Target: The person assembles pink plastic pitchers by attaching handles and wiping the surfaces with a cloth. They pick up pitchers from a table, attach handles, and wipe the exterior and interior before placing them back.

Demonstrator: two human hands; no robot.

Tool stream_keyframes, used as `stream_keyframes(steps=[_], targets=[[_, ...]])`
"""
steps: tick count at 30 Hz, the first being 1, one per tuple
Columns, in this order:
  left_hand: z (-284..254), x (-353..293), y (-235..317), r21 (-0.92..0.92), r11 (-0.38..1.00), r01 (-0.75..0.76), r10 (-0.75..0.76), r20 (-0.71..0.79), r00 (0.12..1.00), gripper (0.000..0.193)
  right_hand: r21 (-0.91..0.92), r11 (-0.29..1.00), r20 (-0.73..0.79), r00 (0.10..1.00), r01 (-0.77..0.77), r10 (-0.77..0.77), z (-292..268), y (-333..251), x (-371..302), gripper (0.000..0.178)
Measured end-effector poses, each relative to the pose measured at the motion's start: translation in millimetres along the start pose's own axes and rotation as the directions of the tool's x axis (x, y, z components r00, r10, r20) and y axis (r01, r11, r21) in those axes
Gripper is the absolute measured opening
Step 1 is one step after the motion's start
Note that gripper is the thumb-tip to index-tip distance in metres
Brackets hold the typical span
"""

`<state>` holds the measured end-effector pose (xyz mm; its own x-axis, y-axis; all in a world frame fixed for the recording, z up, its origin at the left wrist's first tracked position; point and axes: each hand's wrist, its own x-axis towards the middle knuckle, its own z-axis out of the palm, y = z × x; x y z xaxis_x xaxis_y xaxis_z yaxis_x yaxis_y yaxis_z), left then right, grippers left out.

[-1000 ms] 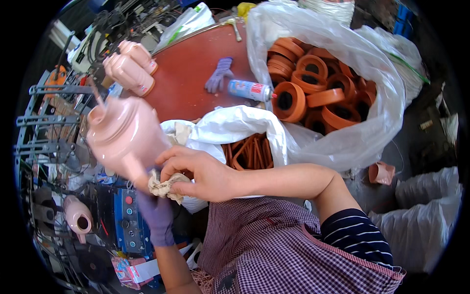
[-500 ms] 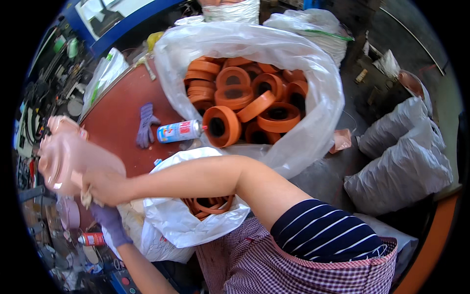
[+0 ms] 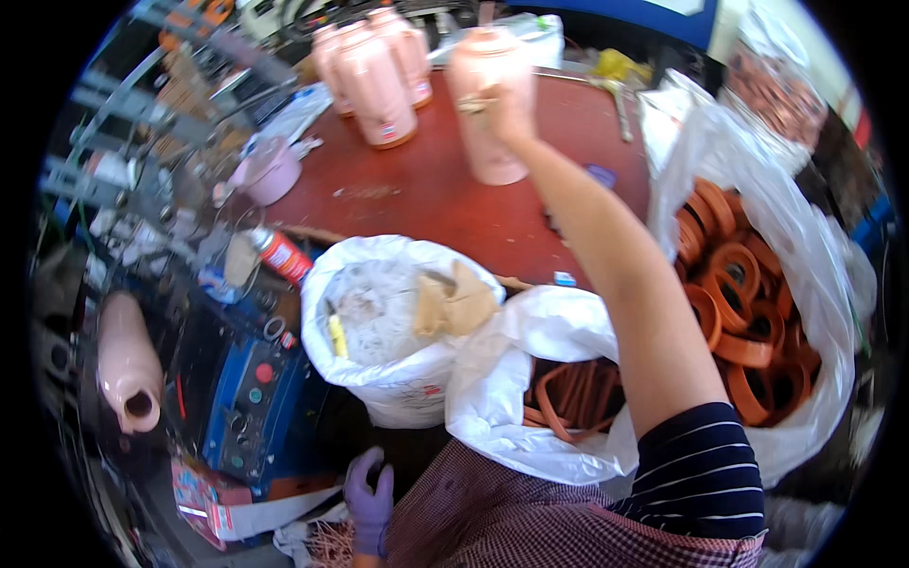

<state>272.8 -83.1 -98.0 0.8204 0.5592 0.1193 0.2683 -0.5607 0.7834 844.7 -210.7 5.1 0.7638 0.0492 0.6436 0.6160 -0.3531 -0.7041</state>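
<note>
My bare right hand is closed on a pink plastic jug, upright and slightly blurred, at the far middle of the red table. A small beige scrap shows at its fingertips; I cannot make out what it is. Low in the picture, close to my checked apron, my left hand wears a purple glove. Its fingers are apart and hold nothing. Three similar pink jugs stand together left of the held one. Another pink body, its round opening showing, lies tilted among the machinery at the left.
A white-lined bucket and a white bag of thin orange rings stand before the table. At right, a big clear bag holds thick orange rings. A red spray can and a control panel are at left.
The view has turned left. My right hand has carried the pink jug from the left side to the far middle of the table. My left hand has come away, down near the apron.
</note>
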Motion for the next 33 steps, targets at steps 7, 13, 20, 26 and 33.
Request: stream_keyframes(steps=[7, 13, 20, 26, 33], targets=[[-41.1, -118.6, -61.4, -0.065, 0.894, 0.443, -0.447, -0.170, 0.878, 0.026, -0.386, 0.893, -0.057, 0.972, -0.231, 0.227, 17.8, 44.9, -5.6, 0.016], [-35.7, -137.3, -70.6, 0.082, 0.907, 0.413, -0.396, -0.167, 0.903, 0.029, 0.387, 0.906, 0.355, 0.934, -0.172, 0.025, 71.6, -8.1, -109.6, 0.014], [-27.4, -285.8, -64.4, -0.001, 0.816, 0.578, -0.484, -0.549, 0.682, 0.031, 0.760, 0.648, 0.611, 0.285, 0.051, -0.739, 42.8, -271.8, -325.5, 0.023], [-26.9, -348.8, -65.7, -0.279, 0.742, 0.610, -0.543, -0.783, 0.303, 0.029, 0.692, 0.684, 0.690, -0.064, -0.231, -0.721, 8.1, -263.7, -388.1, 0.011], [67.3, -522.6, -128.2, -0.721, 0.488, 0.492, -0.644, -0.678, -0.355, 0.023, 0.333, 0.835, 0.803, -0.333, -0.438, -0.495, 13.1, -289.7, -475.0, 0.011]])
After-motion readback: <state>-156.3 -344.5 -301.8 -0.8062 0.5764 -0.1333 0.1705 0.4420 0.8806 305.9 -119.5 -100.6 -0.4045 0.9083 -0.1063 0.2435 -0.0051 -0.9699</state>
